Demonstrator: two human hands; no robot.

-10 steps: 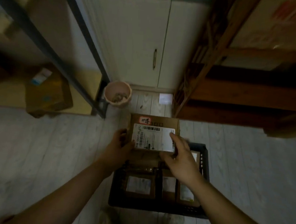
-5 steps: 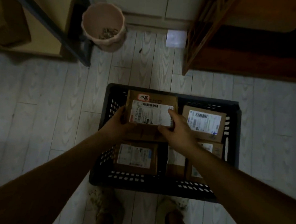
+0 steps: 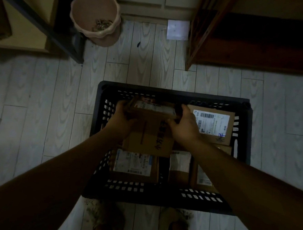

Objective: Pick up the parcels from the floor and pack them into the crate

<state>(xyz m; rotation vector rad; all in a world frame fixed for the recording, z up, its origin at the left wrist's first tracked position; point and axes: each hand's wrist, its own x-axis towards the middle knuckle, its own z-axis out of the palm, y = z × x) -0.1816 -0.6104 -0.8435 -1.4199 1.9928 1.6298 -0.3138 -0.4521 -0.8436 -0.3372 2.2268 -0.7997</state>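
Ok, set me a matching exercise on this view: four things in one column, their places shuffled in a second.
Things:
1. brown cardboard parcel with printed side lettering
2. pink scalloped plastic bin
3. white square paper sheet
4. brown cardboard parcel with barcode label

Places:
a. lying at the far right of the black plastic crate
b. on the floor by the brown wooden rack
c. held by the left hand and right hand over the crate
d. on the floor by the dark metal shelf leg

Pairs: 1-c, 2-d, 3-b, 4-a
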